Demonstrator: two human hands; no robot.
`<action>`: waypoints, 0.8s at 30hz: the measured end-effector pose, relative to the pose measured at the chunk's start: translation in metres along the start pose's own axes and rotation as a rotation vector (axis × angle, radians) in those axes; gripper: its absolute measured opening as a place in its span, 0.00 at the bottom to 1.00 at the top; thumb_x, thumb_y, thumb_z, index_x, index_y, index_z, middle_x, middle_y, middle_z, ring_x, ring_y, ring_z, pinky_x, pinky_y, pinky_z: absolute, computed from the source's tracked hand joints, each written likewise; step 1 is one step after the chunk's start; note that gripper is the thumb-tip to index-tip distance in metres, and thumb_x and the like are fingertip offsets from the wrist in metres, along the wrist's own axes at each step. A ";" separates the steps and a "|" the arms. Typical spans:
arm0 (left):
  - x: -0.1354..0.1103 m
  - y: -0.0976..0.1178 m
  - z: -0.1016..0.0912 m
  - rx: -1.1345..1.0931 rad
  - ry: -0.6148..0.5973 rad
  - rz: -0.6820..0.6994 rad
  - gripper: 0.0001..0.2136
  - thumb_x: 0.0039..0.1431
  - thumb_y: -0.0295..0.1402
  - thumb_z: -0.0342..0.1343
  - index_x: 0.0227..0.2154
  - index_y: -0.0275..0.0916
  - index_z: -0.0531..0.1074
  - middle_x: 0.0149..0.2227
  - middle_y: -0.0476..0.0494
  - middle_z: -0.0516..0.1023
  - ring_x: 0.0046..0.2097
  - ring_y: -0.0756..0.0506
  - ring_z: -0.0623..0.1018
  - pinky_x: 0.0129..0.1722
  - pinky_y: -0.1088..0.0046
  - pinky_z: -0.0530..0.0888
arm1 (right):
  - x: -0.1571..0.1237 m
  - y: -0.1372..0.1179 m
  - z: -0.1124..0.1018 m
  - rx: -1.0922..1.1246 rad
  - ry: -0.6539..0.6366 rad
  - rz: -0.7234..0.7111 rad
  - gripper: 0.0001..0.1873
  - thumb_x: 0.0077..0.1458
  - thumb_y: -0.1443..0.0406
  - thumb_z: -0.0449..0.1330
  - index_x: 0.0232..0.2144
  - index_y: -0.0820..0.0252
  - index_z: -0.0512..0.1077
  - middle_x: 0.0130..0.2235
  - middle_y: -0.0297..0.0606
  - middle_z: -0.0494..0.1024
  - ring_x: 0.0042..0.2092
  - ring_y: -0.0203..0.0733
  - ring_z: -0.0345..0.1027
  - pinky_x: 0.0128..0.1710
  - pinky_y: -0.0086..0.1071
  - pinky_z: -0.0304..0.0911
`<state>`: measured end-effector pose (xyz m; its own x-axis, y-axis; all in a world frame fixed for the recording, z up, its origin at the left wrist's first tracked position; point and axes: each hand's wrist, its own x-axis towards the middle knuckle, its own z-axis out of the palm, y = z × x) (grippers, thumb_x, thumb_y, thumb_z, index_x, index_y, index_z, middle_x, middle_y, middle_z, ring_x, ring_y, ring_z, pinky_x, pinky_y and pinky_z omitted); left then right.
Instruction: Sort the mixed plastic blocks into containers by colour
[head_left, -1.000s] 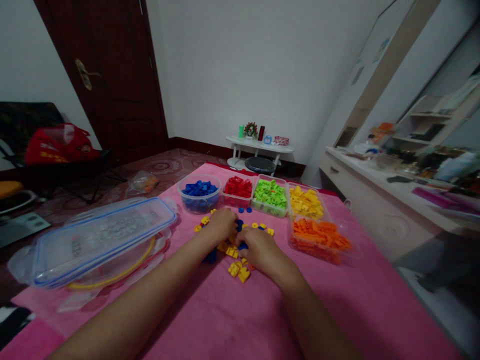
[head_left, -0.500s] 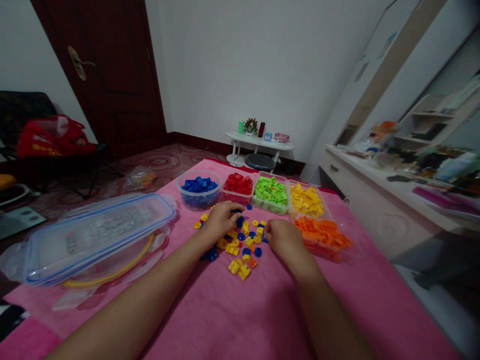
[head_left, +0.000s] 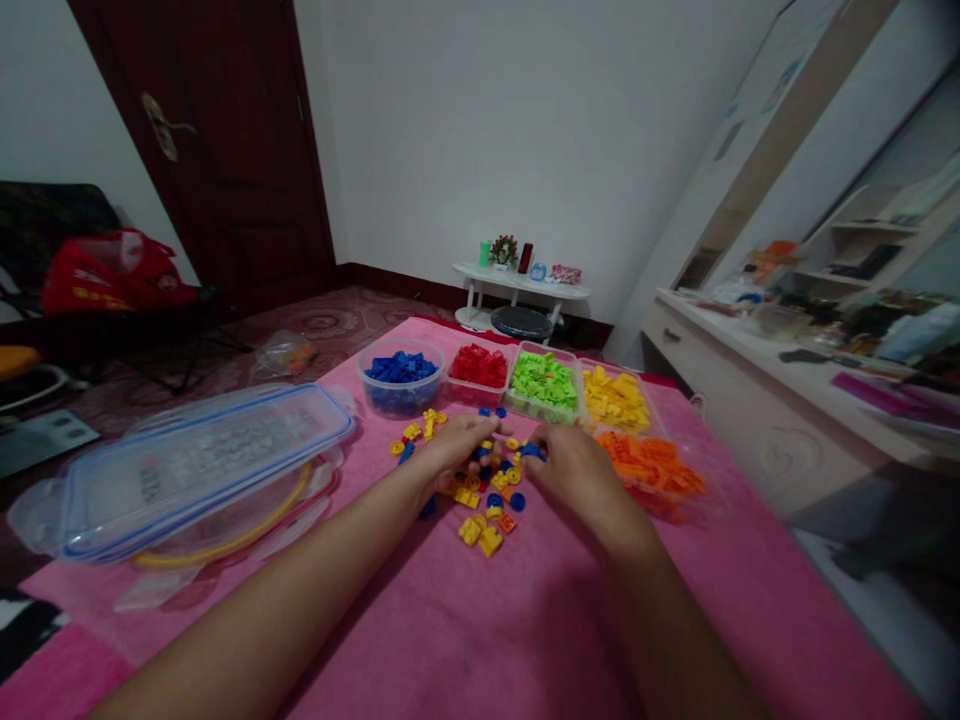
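Observation:
My right hand (head_left: 574, 470) pinches a blue toy brick (head_left: 532, 450) between thumb and fingertips, just above the loose pile. Facing it, my left hand (head_left: 459, 447) is turned palm inward. Its curled fingers close around a blue toy brick (head_left: 484, 452), partly hidden by the thumb and fingers. Below and between both hands lie scattered yellow bricks (head_left: 469, 497), blue round pieces (head_left: 517, 501) and a small orange brick (head_left: 507, 523). More yellow pieces (head_left: 430, 422) lie beyond my left wrist.
Around the pile's far side stand clear tubs of blue bricks (head_left: 403, 370), red bricks (head_left: 478, 367), green bricks (head_left: 544, 380), yellow bricks (head_left: 615, 398) and orange bricks (head_left: 651, 463). Stacked plastic lids (head_left: 202, 470) lie left on the pink cloth (head_left: 480, 630).
My left hand has rolled from palm down to palm inward and shifted slightly right. A blue brick now shows in my right fingers, which were curled low over the pile's right edge.

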<state>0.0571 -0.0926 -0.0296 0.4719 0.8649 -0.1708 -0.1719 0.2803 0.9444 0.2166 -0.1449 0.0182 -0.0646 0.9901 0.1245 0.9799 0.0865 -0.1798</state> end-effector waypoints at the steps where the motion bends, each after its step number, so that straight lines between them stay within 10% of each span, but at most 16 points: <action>1: -0.002 0.003 0.003 -0.059 -0.012 -0.036 0.17 0.59 0.44 0.52 0.38 0.32 0.72 0.23 0.48 0.72 0.18 0.56 0.68 0.12 0.88 0.59 | -0.001 -0.004 -0.003 0.072 0.048 -0.046 0.06 0.52 0.63 0.59 0.31 0.58 0.75 0.32 0.40 0.78 0.36 0.43 0.71 0.32 0.32 0.57; 7: -0.010 0.013 0.013 -0.513 -0.197 -0.347 0.21 0.63 0.46 0.44 0.31 0.30 0.70 0.19 0.45 0.72 0.18 0.52 0.71 0.15 0.83 0.68 | -0.003 -0.024 -0.011 0.444 0.289 -0.240 0.11 0.50 0.65 0.62 0.39 0.58 0.75 0.39 0.38 0.76 0.37 0.38 0.68 0.36 0.30 0.60; 14: -0.004 0.044 -0.009 -0.474 -0.029 -0.201 0.15 0.63 0.37 0.45 0.29 0.31 0.70 0.22 0.42 0.72 0.21 0.52 0.72 0.11 0.87 0.59 | -0.003 -0.019 -0.015 0.504 0.415 -0.300 0.05 0.54 0.66 0.59 0.30 0.58 0.75 0.33 0.35 0.75 0.32 0.36 0.67 0.33 0.30 0.59; 19: 0.015 0.105 -0.060 0.030 0.342 0.232 0.17 0.62 0.40 0.46 0.30 0.31 0.72 0.23 0.45 0.72 0.23 0.53 0.71 0.16 0.84 0.62 | -0.004 -0.020 -0.017 0.512 0.436 -0.313 0.06 0.54 0.67 0.58 0.28 0.58 0.75 0.32 0.34 0.75 0.33 0.36 0.67 0.33 0.30 0.59; 24: 0.024 0.128 -0.092 1.085 0.557 0.347 0.15 0.56 0.42 0.53 0.31 0.33 0.77 0.33 0.39 0.79 0.39 0.42 0.77 0.38 0.70 0.73 | -0.001 -0.008 -0.024 0.512 0.502 -0.300 0.05 0.53 0.68 0.59 0.27 0.58 0.75 0.30 0.34 0.75 0.32 0.36 0.67 0.32 0.30 0.59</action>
<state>-0.0329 0.0027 0.0610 0.0725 0.9558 0.2851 0.7062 -0.2510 0.6620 0.2133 -0.1496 0.0432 -0.1004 0.7586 0.6438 0.7170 0.5038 -0.4818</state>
